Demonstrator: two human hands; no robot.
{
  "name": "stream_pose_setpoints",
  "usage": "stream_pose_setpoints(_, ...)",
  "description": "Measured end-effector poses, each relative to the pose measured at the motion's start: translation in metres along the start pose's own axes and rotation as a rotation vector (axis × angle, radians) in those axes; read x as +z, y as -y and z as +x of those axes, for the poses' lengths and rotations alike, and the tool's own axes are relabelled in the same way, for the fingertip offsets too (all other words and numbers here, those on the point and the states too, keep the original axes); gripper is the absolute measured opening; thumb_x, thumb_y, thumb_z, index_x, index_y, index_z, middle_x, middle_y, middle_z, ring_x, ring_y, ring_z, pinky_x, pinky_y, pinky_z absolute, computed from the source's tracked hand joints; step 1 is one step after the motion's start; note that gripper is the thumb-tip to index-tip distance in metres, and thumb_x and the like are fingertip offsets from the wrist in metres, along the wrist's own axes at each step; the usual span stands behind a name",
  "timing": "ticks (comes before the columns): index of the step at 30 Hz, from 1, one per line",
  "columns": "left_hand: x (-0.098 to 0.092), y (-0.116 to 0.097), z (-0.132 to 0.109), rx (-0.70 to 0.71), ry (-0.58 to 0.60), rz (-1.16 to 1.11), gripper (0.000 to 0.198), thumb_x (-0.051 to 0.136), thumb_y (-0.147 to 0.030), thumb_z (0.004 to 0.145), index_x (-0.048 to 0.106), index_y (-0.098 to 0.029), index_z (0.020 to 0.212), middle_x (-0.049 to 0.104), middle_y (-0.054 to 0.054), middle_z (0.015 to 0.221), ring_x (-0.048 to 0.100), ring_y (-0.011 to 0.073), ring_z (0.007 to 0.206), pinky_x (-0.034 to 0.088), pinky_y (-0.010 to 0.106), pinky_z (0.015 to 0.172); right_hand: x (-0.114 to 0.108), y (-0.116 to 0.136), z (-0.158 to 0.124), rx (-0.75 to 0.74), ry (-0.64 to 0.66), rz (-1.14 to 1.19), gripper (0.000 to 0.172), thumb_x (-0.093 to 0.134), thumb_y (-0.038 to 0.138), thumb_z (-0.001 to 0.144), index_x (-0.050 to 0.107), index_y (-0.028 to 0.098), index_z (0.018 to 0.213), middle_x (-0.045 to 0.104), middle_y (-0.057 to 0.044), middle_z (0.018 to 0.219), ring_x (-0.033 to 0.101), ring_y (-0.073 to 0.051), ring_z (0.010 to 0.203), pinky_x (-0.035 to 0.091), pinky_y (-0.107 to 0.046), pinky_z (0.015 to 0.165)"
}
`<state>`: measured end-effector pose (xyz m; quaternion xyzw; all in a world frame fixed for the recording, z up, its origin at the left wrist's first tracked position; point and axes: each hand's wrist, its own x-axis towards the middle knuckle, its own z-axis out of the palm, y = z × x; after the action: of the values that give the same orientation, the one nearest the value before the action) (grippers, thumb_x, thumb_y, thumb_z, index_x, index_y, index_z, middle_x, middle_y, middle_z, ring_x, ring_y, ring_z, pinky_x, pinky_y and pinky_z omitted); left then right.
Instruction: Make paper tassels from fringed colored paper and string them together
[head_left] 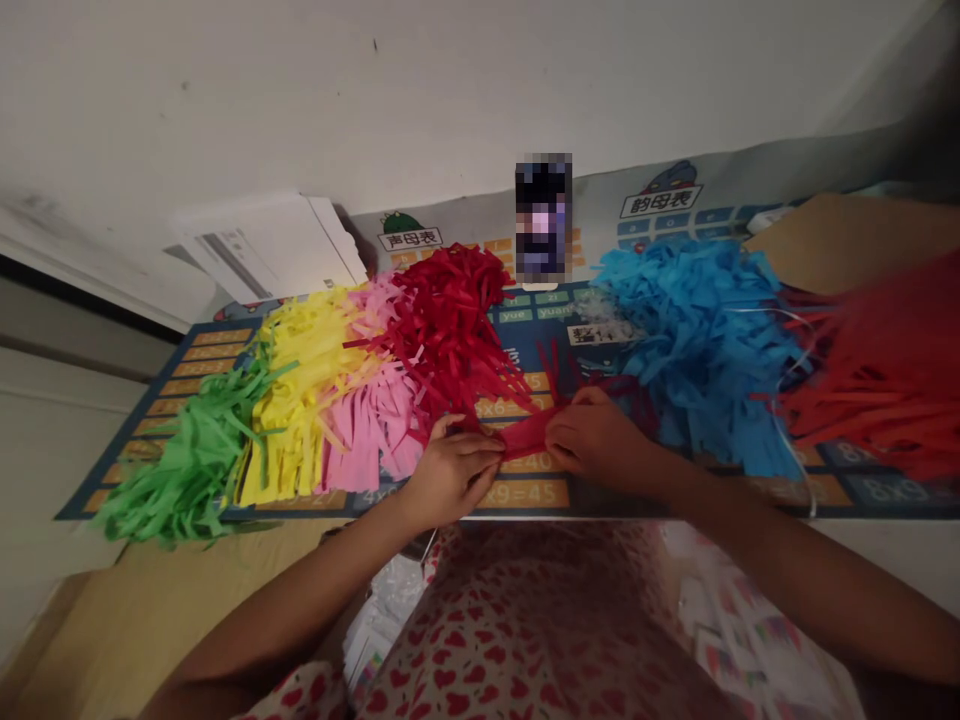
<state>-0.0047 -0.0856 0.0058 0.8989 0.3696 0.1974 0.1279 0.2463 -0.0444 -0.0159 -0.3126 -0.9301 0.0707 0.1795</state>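
Between my two hands a strip of red tissue paper fringe (525,432) is held taut above the table's front part. My left hand (459,465) pinches its left end, and my right hand (592,438) grips the other end, with loose fringe strands fanning out behind the fingers. Just beyond my left hand lies a heap of dark red tissue tassels (454,320). Pink tassels (375,420), yellow tassels (304,390) and green tassels (191,460) lie in a row to the left. A blue tassel pile (697,330) is right of my right hand.
A printed table mat (536,493) covers the table. Brighter red tassels (885,370) fill the right edge, near a white cord (787,440). A blurred-out phone (541,218) stands against the wall. White boxes (274,245) stand back left; clear plastic (607,308) lies beside the blue pile.
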Motion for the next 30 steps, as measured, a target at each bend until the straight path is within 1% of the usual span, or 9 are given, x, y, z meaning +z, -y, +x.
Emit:
stream_pose_setpoints(4, 0.009, -0.01, 0.011, -0.023, 0.014, 0.238, 0.024, 0.057, -0.036, 0.09, 0.065, -0.017, 0.102, 0.073, 0.008, 0.1, 0.066, 0.0224, 0.092, 0.03, 0.052, 0.103, -0.004, 0.008, 0.002, -0.02, -0.004, 0.002, 0.016, 0.053, 0.016, 0.088, 0.063, 0.017, 0.074, 0.067, -0.002, 0.074, 0.054, -0.014, 0.071, 0.027, -0.035, 0.082)
stream_pose_setpoints(10, 0.015, -0.005, 0.024, 0.027, -0.085, 0.426, 0.018, 0.052, -0.02, 0.094, 0.067, -0.022, 0.083, 0.071, -0.003, 0.07, 0.061, 0.0146, 0.068, 0.029, 0.048, 0.104, -0.015, 0.009, 0.004, 0.127, 0.014, -0.199, 0.009, 0.056, 0.015, 0.084, 0.064, 0.017, 0.087, 0.069, -0.007, 0.091, 0.056, -0.022, 0.089, 0.028, -0.039, 0.084)
stream_pose_setpoints(16, 0.001, 0.0, 0.023, -0.03, -0.128, 0.428, 0.02, 0.053, -0.024, 0.093, 0.069, -0.022, 0.081, 0.066, -0.004, 0.062, 0.059, 0.0138, 0.062, 0.033, 0.047, 0.101, -0.068, -0.014, -0.002, 0.425, -0.086, -0.428, 0.027, 0.048, 0.008, 0.082, 0.063, 0.014, 0.102, 0.067, -0.013, 0.102, 0.055, -0.028, 0.098, 0.029, -0.045, 0.09)
stream_pose_setpoints(19, -0.004, 0.001, 0.021, -0.063, -0.113, 0.396, 0.022, 0.052, -0.027, 0.094, 0.07, -0.022, 0.083, 0.068, -0.002, 0.064, 0.061, 0.0144, 0.063, 0.036, 0.047, 0.099, -0.075, 0.016, -0.002, 0.22, -0.162, -0.228, 0.032, 0.046, 0.01, 0.081, 0.063, 0.014, 0.109, 0.062, -0.014, 0.118, 0.052, -0.027, 0.109, 0.033, -0.043, 0.095)
stream_pose_setpoints(21, -0.006, 0.0, 0.021, -0.066, -0.107, 0.37, 0.022, 0.051, -0.026, 0.094, 0.07, -0.021, 0.084, 0.07, -0.001, 0.068, 0.063, 0.015, 0.066, 0.036, 0.047, 0.099, -0.058, 0.044, 0.004, -0.031, -0.054, -0.014, 0.024, 0.049, 0.017, 0.083, 0.065, 0.017, 0.101, 0.065, -0.011, 0.11, 0.054, -0.024, 0.105, 0.038, -0.038, 0.092)
stream_pose_setpoints(23, -0.008, -0.001, 0.02, -0.052, -0.113, 0.345, 0.02, 0.052, -0.025, 0.093, 0.07, -0.02, 0.086, 0.073, 0.0, 0.073, 0.065, 0.0156, 0.068, 0.035, 0.049, 0.1, -0.03, 0.061, 0.012, -0.142, 0.115, 0.046, 0.013, 0.054, 0.022, 0.084, 0.066, 0.018, 0.089, 0.067, -0.009, 0.094, 0.057, -0.022, 0.094, 0.04, -0.037, 0.088)
stream_pose_setpoints(25, -0.008, -0.002, 0.02, -0.028, -0.145, 0.327, 0.016, 0.053, -0.023, 0.093, 0.068, -0.021, 0.088, 0.074, 0.0, 0.079, 0.067, 0.0155, 0.072, 0.034, 0.05, 0.101, -0.008, 0.057, 0.016, -0.04, 0.177, -0.034, 0.014, 0.059, 0.025, 0.085, 0.066, 0.015, 0.092, 0.067, -0.01, 0.094, 0.058, -0.024, 0.093, 0.041, -0.038, 0.087)
stream_pose_setpoints(27, -0.005, -0.001, 0.018, 0.0, -0.197, 0.331, 0.012, 0.055, -0.022, 0.093, 0.067, -0.023, 0.091, 0.075, -0.001, 0.085, 0.068, 0.0153, 0.078, 0.033, 0.05, 0.103, -0.005, 0.034, 0.009, 0.166, 0.159, -0.13, 0.022, 0.063, 0.031, 0.086, 0.065, 0.014, 0.1, 0.067, -0.012, 0.1, 0.059, -0.026, 0.096, 0.041, -0.038, 0.084)
stream_pose_setpoints(30, 0.005, 0.001, 0.014, 0.04, -0.25, 0.359, 0.01, 0.056, -0.02, 0.093, 0.065, -0.024, 0.094, 0.075, -0.004, 0.086, 0.068, 0.0155, 0.086, 0.032, 0.049, 0.104, -0.039, -0.007, -0.023, 0.423, 0.127, -0.28, 0.023, 0.064, 0.032, 0.087, 0.064, 0.013, 0.1, 0.067, -0.013, 0.101, 0.06, -0.028, 0.093, 0.041, -0.036, 0.077)
